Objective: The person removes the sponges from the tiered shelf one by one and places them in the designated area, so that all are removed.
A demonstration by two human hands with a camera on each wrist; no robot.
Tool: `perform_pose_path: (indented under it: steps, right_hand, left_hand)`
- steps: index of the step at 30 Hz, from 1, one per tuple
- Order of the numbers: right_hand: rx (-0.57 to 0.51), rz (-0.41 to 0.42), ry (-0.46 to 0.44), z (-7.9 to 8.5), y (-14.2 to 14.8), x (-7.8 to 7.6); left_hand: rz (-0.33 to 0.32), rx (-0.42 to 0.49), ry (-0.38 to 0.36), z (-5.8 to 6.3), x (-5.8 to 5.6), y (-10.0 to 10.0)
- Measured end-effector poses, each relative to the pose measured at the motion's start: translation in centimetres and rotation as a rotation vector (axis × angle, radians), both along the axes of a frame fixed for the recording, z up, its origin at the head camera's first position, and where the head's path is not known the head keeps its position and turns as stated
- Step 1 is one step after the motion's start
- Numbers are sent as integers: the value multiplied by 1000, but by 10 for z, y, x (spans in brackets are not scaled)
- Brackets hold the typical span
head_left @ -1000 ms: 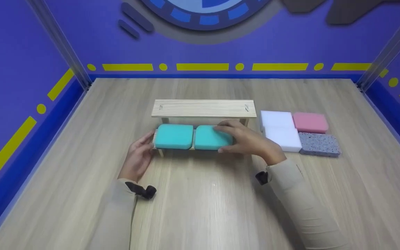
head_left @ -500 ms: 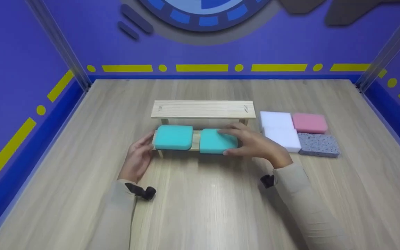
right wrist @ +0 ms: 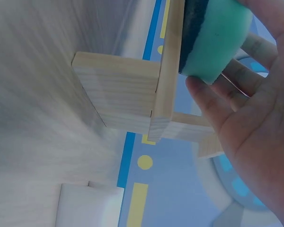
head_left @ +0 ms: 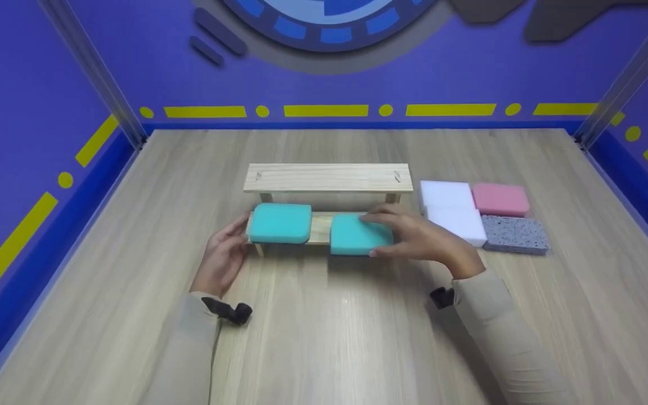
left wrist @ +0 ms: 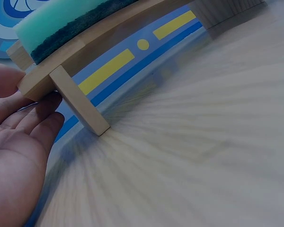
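Note:
A two-step wooden rack [head_left: 329,178] stands on the table. My left hand [head_left: 223,256] grips the left end of its lower board [head_left: 320,229], thumb above and fingers beneath in the left wrist view. Close to that hand, a teal sponge [head_left: 280,223] with a dark green scouring layer [left wrist: 85,38] lies on the board. My right hand [head_left: 422,239] holds a second teal sponge [head_left: 356,235] at its right side, fingers behind and thumb in front. This sponge sits over the board's right half, its front edge jutting past the board. A bare gap separates both sponges.
Right of the rack, two white sponges [head_left: 456,225] lie beside a pink sponge [head_left: 501,199] and a speckled grey sponge [head_left: 515,233]. Blue panels [head_left: 324,90] wall the table [head_left: 313,337] at the back and sides.
My right hand has shifted the right teal sponge rightward and toward me along the lower board, widening the gap between both sponges. The left hand has kept its grip in place.

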State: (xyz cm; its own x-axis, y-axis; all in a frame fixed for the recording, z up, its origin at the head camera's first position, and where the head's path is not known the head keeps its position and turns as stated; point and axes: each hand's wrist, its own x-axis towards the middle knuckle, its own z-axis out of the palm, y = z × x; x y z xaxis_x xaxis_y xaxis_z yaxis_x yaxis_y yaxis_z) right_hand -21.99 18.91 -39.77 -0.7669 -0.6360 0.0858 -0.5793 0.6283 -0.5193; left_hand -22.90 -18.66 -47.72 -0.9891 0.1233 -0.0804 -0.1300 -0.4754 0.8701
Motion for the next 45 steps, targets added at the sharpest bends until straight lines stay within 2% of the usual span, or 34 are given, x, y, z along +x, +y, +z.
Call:
perform_pose_path:
  steps: [6,19,33,45]
  right_hand:
    - [19,-29,-34,2,6,4]
    - [-19,-19,8,2,22,9]
    - [-18,-66,-10,3,47,14]
    - [-3,-122,-31,3,70,20]
  left_hand:
    - [-1,-10,5,0,0,0]
    - [12,-11,0,0,1,0]
    - [11,15,7,0,3,-1]
    - [7,-3,23,1,2,1]
